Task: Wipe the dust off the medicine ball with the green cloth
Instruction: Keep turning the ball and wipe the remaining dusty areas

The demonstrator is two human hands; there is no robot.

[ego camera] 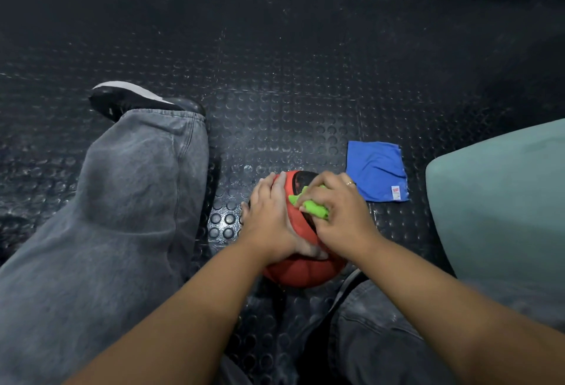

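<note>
An orange-red medicine ball (301, 271) with black panels sits on the studded black floor between my legs. My left hand (269, 216) lies flat on the ball's left side, fingers straight, steadying it. My right hand (339, 210) grips a bunched green cloth (312, 205) and presses it onto the top of the ball. Most of the cloth is hidden under my fingers. A pale dusty patch shows on the ball just below my hands.
A blue cloth (377, 170) lies flat on the floor just right of the ball. A pale green cushioned object (501, 201) stands at the right edge. My left leg in grey jeans (128, 201) and a black shoe (134, 98) stretch out on the left.
</note>
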